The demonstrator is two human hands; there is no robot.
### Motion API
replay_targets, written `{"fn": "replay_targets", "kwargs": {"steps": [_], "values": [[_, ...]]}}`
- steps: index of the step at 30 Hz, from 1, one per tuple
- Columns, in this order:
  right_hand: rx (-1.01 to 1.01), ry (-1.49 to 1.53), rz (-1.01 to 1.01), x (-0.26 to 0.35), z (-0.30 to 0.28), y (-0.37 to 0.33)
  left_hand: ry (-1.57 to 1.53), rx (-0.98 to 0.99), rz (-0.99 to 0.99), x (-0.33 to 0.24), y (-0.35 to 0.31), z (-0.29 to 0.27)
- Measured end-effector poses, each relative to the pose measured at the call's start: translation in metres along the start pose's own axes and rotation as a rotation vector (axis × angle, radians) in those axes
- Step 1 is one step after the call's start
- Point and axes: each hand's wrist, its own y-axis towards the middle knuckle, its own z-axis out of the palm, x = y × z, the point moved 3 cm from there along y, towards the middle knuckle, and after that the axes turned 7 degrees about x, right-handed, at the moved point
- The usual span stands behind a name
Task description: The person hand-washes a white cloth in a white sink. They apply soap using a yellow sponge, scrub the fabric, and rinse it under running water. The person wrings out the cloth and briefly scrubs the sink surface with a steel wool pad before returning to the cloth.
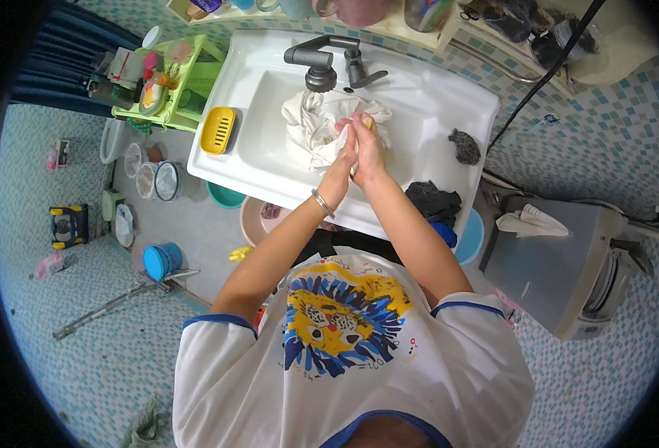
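In the white sink (258,142) lies a bunched white cloth (308,134). My two hands meet over its right side, pressed together with a fold of the cloth between them. My left hand (340,163) comes in from the lower left, a bracelet at its wrist, its fingers closed on the cloth. My right hand (369,151) is closed against it from the right. A small yellowish edge (369,122) shows by the right fingertips, perhaps a soap bar; most of it is hidden. The dark faucet (320,75) stands just behind the cloth.
A yellow slotted soap dish (218,131) sits on the sink's left ledge. On the right ledge are a dark scouring pad (464,146) and dark clothing (432,200). A green shelf (184,97) stands left, a top-loading washer-like grey appliance (546,261) right. Basins (253,224) sit below.
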Motion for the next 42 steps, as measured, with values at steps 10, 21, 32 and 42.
{"fn": "replay_targets", "kwargs": {"steps": [10,21,32,42], "values": [[0.002,0.313,0.171,0.008,-0.028,0.005,-0.379,-0.128,-0.046,-0.010,0.012,-0.024],[0.103,0.261,0.594,-0.058,-0.089,0.011,-0.965,0.036,-0.034,-0.044,-0.013,-0.031],[0.244,0.101,0.393,0.026,0.011,-0.006,-1.145,0.003,-0.464,0.019,-0.051,-0.056],[-0.061,0.061,0.338,0.059,-0.011,-0.010,-1.105,-0.154,-0.229,0.037,0.024,-0.032]]}}
